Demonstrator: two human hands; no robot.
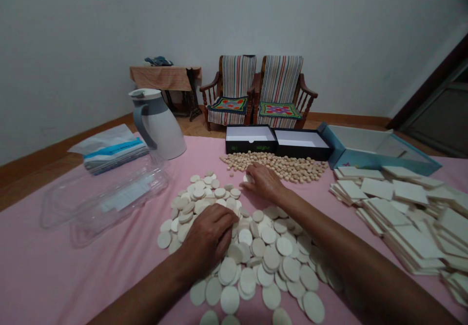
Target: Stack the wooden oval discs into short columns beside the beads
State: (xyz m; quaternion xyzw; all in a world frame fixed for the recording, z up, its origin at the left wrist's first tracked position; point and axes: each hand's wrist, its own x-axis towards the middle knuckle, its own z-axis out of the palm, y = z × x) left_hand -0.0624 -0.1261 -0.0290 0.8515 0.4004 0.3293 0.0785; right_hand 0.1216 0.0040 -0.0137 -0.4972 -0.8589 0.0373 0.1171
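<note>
Now pinching one pale disc [246, 178] with right hand [263, 182]; resting left hand [210, 232] on loose discs [245, 237] beneath its fingers, can't tell if gripping; probably light, stiff, best rim-held.

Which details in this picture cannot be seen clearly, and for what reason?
Head view:
Left hand: its own back hides most fingertips, so whether it holds anything is unclear.
Pale discs: the nearest are cut off by the bottom edge.
Square tiles: some cut off by the right edge.
Blue-and-white packet: print too blurred.
Paper in clear container: too blurred to read.
</note>
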